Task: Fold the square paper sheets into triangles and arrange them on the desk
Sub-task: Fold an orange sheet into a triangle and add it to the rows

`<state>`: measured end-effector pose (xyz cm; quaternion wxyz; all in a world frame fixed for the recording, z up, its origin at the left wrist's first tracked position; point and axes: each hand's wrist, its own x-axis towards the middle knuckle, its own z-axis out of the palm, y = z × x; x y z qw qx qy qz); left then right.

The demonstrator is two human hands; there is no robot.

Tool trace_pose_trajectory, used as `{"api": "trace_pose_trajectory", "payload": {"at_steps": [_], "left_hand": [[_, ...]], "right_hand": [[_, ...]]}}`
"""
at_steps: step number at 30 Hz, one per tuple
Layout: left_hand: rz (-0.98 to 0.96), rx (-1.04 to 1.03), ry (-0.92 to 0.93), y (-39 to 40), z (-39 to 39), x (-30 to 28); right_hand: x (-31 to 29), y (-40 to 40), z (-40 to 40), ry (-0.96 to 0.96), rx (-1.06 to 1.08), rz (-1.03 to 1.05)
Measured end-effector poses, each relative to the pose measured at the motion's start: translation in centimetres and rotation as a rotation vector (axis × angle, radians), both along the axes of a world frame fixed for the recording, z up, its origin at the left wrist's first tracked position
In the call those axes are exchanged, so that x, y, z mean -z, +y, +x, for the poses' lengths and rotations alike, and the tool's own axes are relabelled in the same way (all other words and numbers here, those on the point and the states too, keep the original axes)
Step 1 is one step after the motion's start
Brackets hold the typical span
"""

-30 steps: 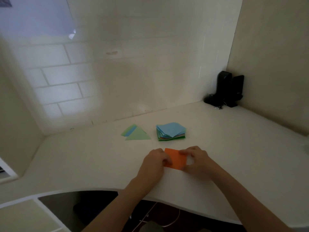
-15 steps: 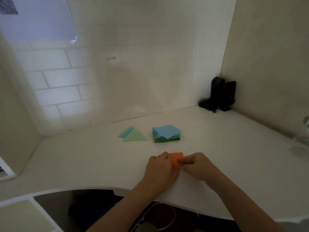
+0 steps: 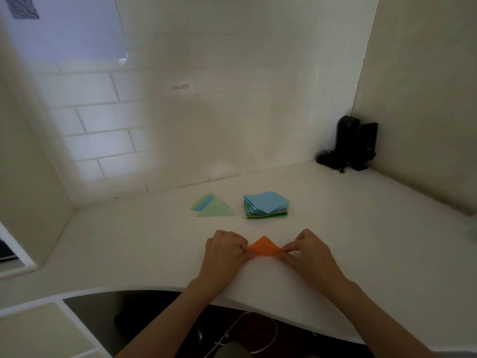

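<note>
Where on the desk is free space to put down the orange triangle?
Bare desk lies left of the green triangles, and right of the paper stack toward the speakers. Between triangles and stack it is tight.

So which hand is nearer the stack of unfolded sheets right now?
Right, narrowly. The right hand pinches the orange paper below and slightly right of the stack; the left hand holds the paper's other corner, below and left.

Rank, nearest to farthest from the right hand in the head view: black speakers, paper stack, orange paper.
1. orange paper, pinched at its right corner by the right hand.
2. paper stack, behind, slightly left.
3. black speakers, far right corner.
</note>
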<state>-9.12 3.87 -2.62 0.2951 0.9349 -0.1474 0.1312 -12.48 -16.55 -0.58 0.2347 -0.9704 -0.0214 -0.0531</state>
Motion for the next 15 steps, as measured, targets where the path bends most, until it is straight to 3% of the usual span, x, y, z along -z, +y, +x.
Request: {"api": "trace_pose_trajectory", "payload": {"at_steps": [4,11,15], "left_hand": [[0.001,-0.125,0.105,-0.3,0.2,-0.1],[0.281,-0.215,0.06,-2.2,0.3,0.3],[0.329,-0.235,0.062,-2.6,0.3,0.2]], "right_hand": [[0.5,0.3,0.5,0.032,0.075,0.076],[1.1,1.5,1.3,-0.046,0.217,0.016],[1.5,1.7,1.5,-0.057,0.249,-0.046]]}}
